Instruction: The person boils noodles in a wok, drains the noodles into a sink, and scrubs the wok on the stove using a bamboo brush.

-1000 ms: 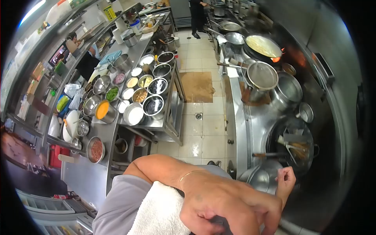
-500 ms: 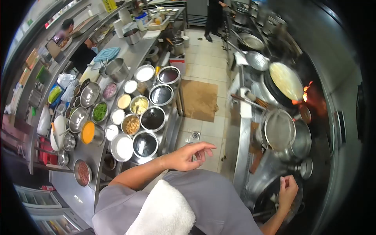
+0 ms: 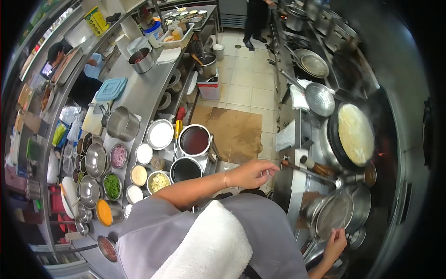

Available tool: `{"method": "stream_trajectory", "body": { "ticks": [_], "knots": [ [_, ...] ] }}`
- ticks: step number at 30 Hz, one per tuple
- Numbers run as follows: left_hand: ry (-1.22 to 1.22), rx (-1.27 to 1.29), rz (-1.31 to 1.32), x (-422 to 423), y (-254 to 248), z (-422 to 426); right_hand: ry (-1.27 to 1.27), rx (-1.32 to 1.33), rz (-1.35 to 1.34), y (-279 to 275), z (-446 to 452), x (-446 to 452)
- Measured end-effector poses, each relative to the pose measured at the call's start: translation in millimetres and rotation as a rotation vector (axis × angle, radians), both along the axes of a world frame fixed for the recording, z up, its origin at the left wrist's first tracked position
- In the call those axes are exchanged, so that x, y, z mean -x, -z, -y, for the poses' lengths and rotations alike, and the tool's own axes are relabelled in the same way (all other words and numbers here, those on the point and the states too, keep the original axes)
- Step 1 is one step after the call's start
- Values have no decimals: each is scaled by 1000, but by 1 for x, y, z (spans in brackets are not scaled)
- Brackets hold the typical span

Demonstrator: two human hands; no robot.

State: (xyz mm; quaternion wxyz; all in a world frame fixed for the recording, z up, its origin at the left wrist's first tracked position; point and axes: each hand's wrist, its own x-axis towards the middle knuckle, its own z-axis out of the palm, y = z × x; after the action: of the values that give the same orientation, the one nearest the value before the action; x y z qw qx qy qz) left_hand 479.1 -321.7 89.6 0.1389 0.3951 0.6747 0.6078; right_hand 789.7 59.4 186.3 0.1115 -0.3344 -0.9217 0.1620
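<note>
My left hand [image 3: 254, 174] reaches across over the floor with fingers loosely bent, holding nothing. Its fingertips are close to the handle end of a long-handled tool [image 3: 306, 172] beside the stove; I cannot see contact. At the lower right, my right hand [image 3: 335, 244] has its fingers curled in, with nothing visible in them. It appears over the near rim of a round mesh strainer [image 3: 335, 216] that rests on metal pots; touch cannot be told. Farther along, a black wok [image 3: 335, 142] holds a pale yellow-white, flat food [image 3: 355, 135]. A bundle of brown bristles [image 3: 320, 168] lies near the wok.
On the left, a steel counter [image 3: 153, 74] carries bowls of orange liquid [image 3: 109, 212], chopped greens [image 3: 112, 186] and dark sauces [image 3: 194, 140]. A perforated ladle [image 3: 319, 99] lies beyond the wok. Brown cardboard [image 3: 227, 132] covers floor tiles. Another person [image 3: 254, 21] stands at the far end.
My view has shifted along the aisle, bringing the wok and ladle nearer. My left hand is now close to the tool handle, and my right hand is over the strainer. The flame beside the wok has shrunk.
</note>
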Motion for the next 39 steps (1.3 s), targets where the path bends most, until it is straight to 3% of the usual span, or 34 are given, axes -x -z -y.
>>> {"method": "stream_trajectory", "body": {
  "ticks": [5, 9, 12, 13, 15, 16, 17, 19, 22, 24, 25, 26, 27, 28, 29, 31, 32, 35, 38, 39],
  "knots": [
    [48, 68, -80, 97, 17, -34, 15, -2, -5, 11, -20, 83],
    [-187, 228, -139, 222, -17, -14, -210, 88, -238, 42, -71, 242],
    [-587, 220, -222, 300, -43, 37, -378, 552, -384, 59, -90, 329],
    [-710, 221, -248, 328, -57, 63, -285, 640, -313, 72, -95, 363],
    [-1000, 231, -337, 374, -94, 120, -589, -514, 0, 79, -87, 397],
    [-1151, 184, -252, 397, -105, 152, -555, -430, 38, 79, -77, 418],
    [-1336, 321, -431, 420, -124, 193, -562, -434, 35, 79, -68, 438],
    [-1639, 302, -583, 488, -143, 287, -354, 190, 73, 78, -50, 484],
    [-2074, 339, -592, 572, -177, 424, -505, -121, 230, 99, -75, 520],
    [-2253, 348, -513, 624, -189, 477, -537, -22, 409, 149, -143, 475],
    [-2347, 383, -462, 650, -193, 492, -418, 102, 502, 170, -169, 451],
    [-2073, 1065, -513, 704, -176, 508, -182, 271, 618, 176, -146, 410],
    [-1689, 1587, -721, 759, -159, 523, 56, 453, 692, 186, -120, 369],
    [-1555, 1702, -547, 793, -150, 607, 259, 635, 754, 199, -88, 340],
    [-1570, 1734, -456, 760, -149, 631, 332, 752, 770, 214, -94, 353],
    [-1407, 1508, -576, 921, -90, 567, 717, 1079, 823, 222, 29, 253],
    [-1422, 1459, -562, 946, -77, 562, 801, 1158, 774, 234, 47, 259],
    [-1441, 1358, -478, 988, -47, 525, 1086, 1215, 652, 234, 111, 315],
    [-1431, 1306, -419, 1008, -41, 492, 1311, 1198, 442, 286, 139, 335],
    [-1434, 1293, -403, 1007, -40, 486, 1408, 1206, 229, 303, 151, 342]
  ]
}}
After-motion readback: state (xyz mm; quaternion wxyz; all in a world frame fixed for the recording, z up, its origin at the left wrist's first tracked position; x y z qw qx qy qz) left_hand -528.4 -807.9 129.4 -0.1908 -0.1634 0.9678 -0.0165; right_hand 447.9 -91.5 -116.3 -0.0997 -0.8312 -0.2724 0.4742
